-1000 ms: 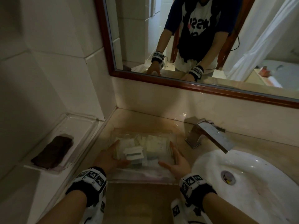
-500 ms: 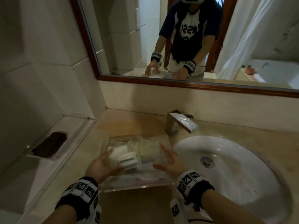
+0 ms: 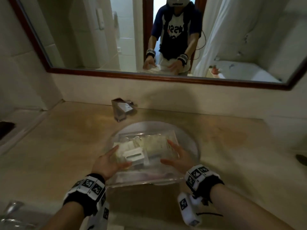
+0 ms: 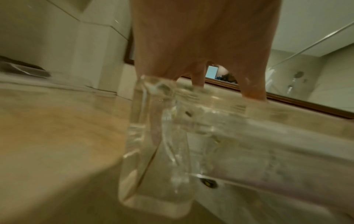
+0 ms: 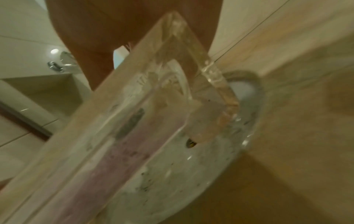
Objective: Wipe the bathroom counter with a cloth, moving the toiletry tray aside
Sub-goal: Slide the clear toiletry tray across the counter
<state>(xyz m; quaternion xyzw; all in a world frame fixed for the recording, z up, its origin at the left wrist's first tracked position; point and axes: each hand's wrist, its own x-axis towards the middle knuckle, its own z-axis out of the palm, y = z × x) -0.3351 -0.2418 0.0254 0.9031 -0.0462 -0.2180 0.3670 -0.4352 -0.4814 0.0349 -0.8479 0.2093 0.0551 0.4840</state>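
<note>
A clear acrylic toiletry tray (image 3: 141, 179) hangs above the round white sink (image 3: 193, 141), carried between both hands. It holds white sachets (image 3: 152, 144) and a small white box (image 3: 133, 154). My left hand (image 3: 108, 159) grips the tray's left side, thumb over the rim. On the opposite side my right hand (image 3: 176, 155) grips it the same way. Up close, the left hand (image 4: 201, 45) reaches over the tray wall (image 4: 159, 151). The right hand (image 5: 124, 27) sits behind the tray corner (image 5: 134, 121). A dark cloth (image 3: 5, 128) lies on the ledge at far left.
The beige counter (image 3: 58, 146) stretches to both sides of the sink. A square chrome faucet (image 3: 121, 110) stands behind the sink. A framed mirror (image 3: 166, 77) hangs on the back wall. Something dark (image 3: 301, 157) lies at the counter's right edge.
Both hands have lifted the tray off the left part of the counter and carried it rightward; it now hangs over the sink. The view has swung right.
</note>
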